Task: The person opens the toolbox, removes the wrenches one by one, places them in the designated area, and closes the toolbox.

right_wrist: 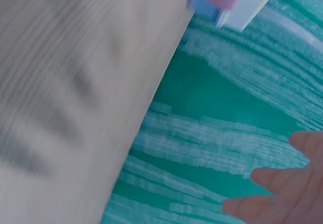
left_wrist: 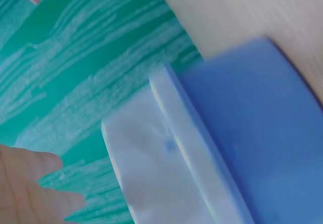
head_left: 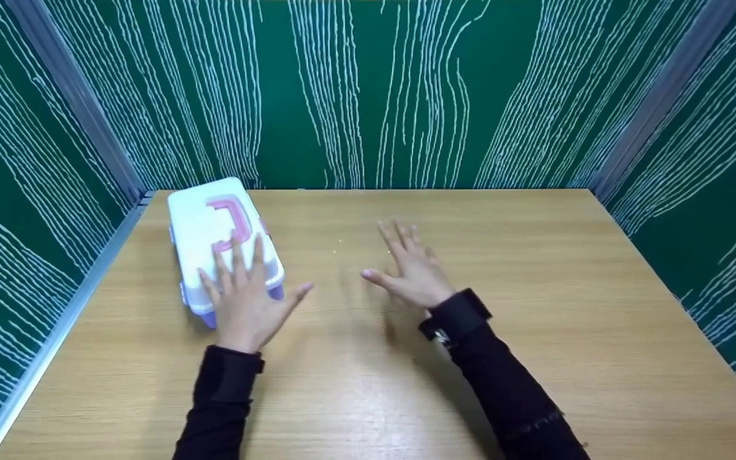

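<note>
A storage box (head_left: 199, 211) with a white lid, a pink handle and a blue-purple body stands at the back left of the wooden table. My left hand (head_left: 246, 313) is spread in front of the box and overlaps its near end in the head view. In the left wrist view the blue body of the box (left_wrist: 252, 128) lies apart from the fingers. Over the middle of the table my right hand (head_left: 416, 275) has its fingers extended and holds nothing. The right wrist view shows these fingers (right_wrist: 277, 183) and a corner of the box (right_wrist: 247, 2) with a pink latch.
The wooden table (head_left: 534, 306) meets green walls (head_left: 374, 153) with wavy white lines on several sides. Grey metal posts (head_left: 80, 96) stand at the back corners. A few tiny pale specks (head_left: 340, 241) lie near the table's middle.
</note>
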Demonstrator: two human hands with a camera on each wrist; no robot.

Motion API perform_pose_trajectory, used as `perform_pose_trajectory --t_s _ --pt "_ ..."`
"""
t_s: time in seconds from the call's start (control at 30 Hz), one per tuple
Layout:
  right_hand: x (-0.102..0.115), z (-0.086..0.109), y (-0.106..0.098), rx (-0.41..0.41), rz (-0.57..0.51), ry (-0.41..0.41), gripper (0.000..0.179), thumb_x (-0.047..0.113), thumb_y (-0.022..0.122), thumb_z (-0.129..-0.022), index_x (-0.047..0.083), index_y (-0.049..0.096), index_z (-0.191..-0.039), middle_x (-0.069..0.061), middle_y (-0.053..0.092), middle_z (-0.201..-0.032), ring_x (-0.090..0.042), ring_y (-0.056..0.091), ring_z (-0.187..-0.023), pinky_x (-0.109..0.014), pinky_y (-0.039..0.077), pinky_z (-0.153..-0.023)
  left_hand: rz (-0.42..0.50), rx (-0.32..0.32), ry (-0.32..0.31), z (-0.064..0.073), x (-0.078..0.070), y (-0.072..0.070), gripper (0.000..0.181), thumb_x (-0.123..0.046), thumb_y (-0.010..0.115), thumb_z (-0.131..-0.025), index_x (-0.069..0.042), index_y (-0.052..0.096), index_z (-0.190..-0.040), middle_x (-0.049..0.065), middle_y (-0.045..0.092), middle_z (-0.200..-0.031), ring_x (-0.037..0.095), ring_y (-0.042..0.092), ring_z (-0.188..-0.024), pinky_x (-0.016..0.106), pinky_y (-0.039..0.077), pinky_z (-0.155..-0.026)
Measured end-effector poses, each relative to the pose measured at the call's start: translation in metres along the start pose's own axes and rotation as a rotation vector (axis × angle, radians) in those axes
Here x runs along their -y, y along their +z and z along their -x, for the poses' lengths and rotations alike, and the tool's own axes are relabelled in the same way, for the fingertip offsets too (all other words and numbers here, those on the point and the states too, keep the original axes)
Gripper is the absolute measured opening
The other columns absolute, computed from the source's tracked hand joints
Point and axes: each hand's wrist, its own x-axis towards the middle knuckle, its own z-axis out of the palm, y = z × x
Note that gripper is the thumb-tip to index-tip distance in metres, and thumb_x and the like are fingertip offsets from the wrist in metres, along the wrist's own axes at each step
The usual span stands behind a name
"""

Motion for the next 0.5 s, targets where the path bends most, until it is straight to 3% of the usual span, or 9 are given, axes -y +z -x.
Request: perform_pose_trajectory --t_s 0.23,0.4,0.5 --pt "0.038 -0.028 0.02 0.081 -0.317 -0.035 0.079 0.069 0.044 -0.081 0.038 0.01 -0.146 0.003 0.007 -0.155 -0.022 0.012 -0.141 -0.05 0.017 -0.111 0.088 -0.032 -0.134 0.0 0.037 -0.016 0.106 -0.078 0.045 -0.072 -0.018 0.006 -0.149 0.013 -0.007 -0.154 0.04 -0.013 -0.138 0.066 -0.008 -0.104" --pt "0.062 -0.049 0.039 0.127 -0.471 0.002 0.075 0.064 0.044 -0.085 0.027 0.021 -0.146 0.0 0.019 -0.153 -0.023 0.02 -0.138 -0.044 0.019 -0.112 0.273 -0.005 -0.237 -0.002 0.058 -0.02 0.106 -0.072 0.05 -0.074 -0.016 0.0 -0.149 0.013 -0.006 -0.154 0.039 -0.007 -0.139 0.061 0.002 -0.108" --pt "0.074 -0.057 0.052 0.179 -0.529 0.049 0.073 0.063 0.042 -0.086 0.027 0.023 -0.146 -0.001 0.02 -0.153 -0.028 0.026 -0.136 -0.046 0.024 -0.11 0.391 0.018 -0.285 -0.004 0.068 -0.018 0.105 -0.069 0.05 -0.077 -0.014 -0.004 -0.148 0.013 -0.008 -0.154 0.036 -0.005 -0.14 0.058 0.006 -0.11"
